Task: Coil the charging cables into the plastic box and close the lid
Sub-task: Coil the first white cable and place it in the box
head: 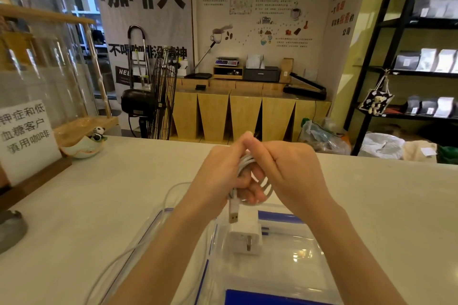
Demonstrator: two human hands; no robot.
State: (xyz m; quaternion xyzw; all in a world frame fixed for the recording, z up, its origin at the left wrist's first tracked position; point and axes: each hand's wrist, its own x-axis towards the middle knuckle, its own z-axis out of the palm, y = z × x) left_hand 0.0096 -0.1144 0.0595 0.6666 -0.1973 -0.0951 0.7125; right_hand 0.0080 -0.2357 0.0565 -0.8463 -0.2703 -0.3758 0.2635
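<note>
A white charging cable point(247, 161) is wound into a small coil held between both hands above the counter. My left hand point(218, 173) grips the coil from the left, and my right hand point(285, 171) pinches it from the right. The cable's USB plug point(233, 213) hangs down below the hands. Under them stands a clear plastic box point(304, 255) with blue trim, with a white charger brick point(245, 238) inside. A clear lid point(153, 230) with a blue seal lies to the box's left. Another white cable point(119, 260) loops across the lid and counter at lower left.
The pale counter point(384, 205) stretches left and right. A printed sign on a wooden stand point(27, 138) and a small bowl with a panda figure point(86, 143) sit at the far left. A dark round object point(10, 228) lies at the left edge.
</note>
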